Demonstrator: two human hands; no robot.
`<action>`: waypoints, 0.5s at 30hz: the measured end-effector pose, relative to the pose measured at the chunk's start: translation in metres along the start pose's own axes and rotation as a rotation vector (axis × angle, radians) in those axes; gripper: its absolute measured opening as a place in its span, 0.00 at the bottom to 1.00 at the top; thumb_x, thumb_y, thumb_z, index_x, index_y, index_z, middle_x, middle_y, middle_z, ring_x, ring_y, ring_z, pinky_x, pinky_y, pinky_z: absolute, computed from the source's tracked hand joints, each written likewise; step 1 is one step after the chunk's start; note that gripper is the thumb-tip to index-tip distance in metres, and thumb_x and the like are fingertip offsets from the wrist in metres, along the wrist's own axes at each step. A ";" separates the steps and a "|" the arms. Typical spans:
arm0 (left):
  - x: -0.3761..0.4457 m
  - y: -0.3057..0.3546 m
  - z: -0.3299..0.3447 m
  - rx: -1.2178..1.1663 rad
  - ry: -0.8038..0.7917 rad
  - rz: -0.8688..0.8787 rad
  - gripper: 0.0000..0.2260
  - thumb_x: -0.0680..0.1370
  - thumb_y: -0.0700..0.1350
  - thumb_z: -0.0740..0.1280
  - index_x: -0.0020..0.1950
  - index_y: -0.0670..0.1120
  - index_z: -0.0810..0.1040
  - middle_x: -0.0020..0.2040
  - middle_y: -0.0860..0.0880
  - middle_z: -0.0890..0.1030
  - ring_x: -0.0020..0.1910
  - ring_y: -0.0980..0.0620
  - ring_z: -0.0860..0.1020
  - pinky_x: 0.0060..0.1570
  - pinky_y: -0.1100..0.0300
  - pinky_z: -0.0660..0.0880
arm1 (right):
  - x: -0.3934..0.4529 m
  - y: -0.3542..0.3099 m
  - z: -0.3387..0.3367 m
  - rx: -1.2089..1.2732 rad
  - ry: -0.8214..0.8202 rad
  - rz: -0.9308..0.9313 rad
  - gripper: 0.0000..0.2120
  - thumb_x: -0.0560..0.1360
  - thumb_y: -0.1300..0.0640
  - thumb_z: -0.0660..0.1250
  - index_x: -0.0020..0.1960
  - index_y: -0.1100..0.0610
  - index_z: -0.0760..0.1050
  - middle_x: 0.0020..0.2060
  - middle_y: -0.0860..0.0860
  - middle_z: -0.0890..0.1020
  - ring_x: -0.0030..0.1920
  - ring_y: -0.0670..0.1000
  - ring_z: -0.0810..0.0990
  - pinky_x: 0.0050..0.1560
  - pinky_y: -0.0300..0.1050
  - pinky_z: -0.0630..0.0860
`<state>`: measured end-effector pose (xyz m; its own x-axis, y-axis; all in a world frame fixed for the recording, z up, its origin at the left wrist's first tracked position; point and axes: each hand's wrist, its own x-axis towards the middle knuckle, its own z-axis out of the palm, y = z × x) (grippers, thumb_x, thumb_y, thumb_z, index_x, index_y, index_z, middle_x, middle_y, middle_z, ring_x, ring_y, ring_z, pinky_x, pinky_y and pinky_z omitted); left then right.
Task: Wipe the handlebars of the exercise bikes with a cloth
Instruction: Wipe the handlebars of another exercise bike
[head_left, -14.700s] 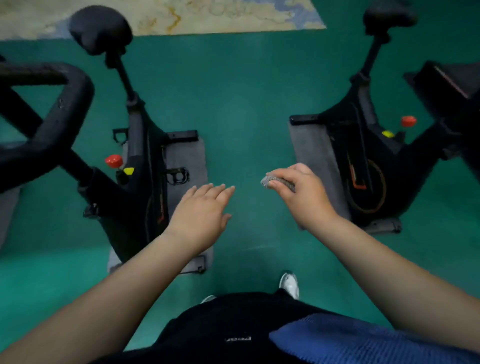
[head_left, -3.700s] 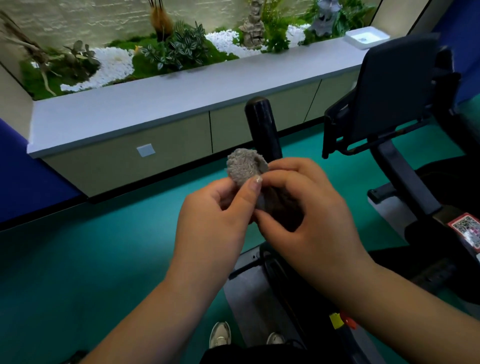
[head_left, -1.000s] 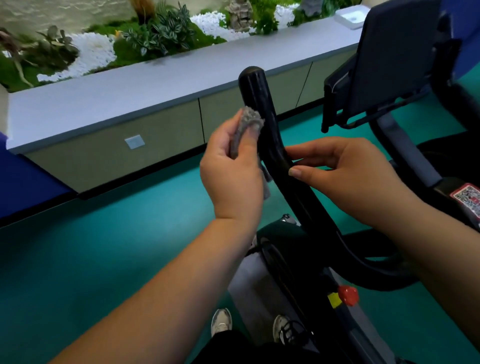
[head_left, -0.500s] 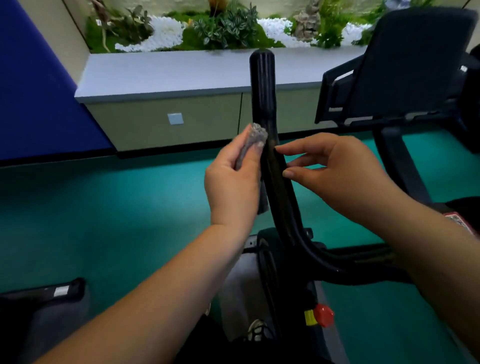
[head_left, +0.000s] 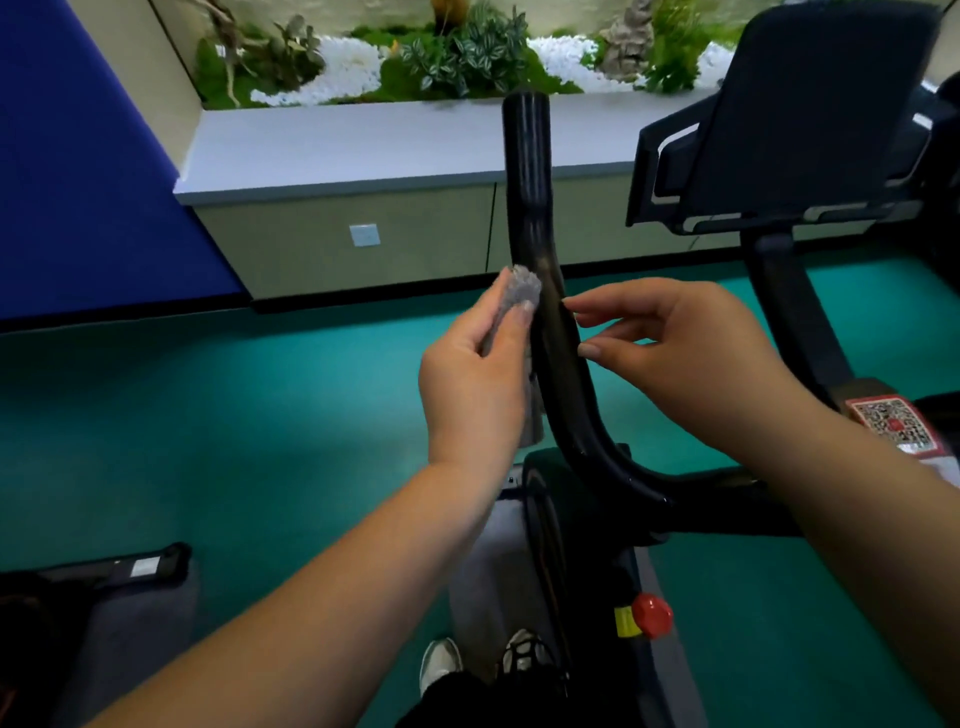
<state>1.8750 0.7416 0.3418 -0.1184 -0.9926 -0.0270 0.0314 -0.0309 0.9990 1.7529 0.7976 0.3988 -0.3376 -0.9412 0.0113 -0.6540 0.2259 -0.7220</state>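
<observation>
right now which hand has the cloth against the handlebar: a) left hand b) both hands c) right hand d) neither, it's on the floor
a: the left hand pinches the grey cloth against the left side of the black handlebar, while the right hand is open, holding nothing, its fingertips at the bar's other side.

Cloth (head_left: 522, 297): small, grey, fuzzy, bunched into a wad and pinched in my left hand (head_left: 475, 379), pressed to the left side of the handlebar (head_left: 540, 291). Handlebar: glossy black bar, rising upright (curving right at its base), top end rounded.
</observation>
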 end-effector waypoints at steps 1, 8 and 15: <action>-0.018 -0.003 -0.004 -0.003 -0.009 -0.002 0.14 0.77 0.41 0.67 0.63 0.49 0.79 0.56 0.60 0.81 0.56 0.68 0.77 0.58 0.70 0.71 | 0.000 0.000 0.001 0.010 0.006 0.013 0.14 0.71 0.59 0.73 0.51 0.42 0.81 0.46 0.41 0.83 0.41 0.38 0.82 0.47 0.32 0.75; -0.017 -0.006 -0.008 0.029 -0.031 0.015 0.13 0.77 0.41 0.67 0.62 0.47 0.79 0.56 0.57 0.81 0.55 0.66 0.78 0.60 0.67 0.72 | -0.006 -0.004 0.002 0.050 -0.001 0.065 0.13 0.71 0.60 0.73 0.52 0.45 0.82 0.44 0.41 0.84 0.42 0.39 0.82 0.52 0.38 0.78; -0.065 -0.007 -0.009 -0.002 0.011 0.013 0.15 0.77 0.39 0.67 0.64 0.49 0.77 0.51 0.68 0.78 0.52 0.74 0.75 0.52 0.77 0.69 | -0.019 0.000 -0.005 -0.018 -0.062 0.015 0.14 0.71 0.59 0.73 0.52 0.42 0.81 0.42 0.39 0.82 0.42 0.39 0.81 0.49 0.40 0.78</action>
<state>1.8910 0.8052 0.3363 -0.1070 -0.9942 -0.0146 0.0344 -0.0183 0.9992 1.7558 0.8164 0.4019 -0.3056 -0.9512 -0.0426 -0.6611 0.2442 -0.7095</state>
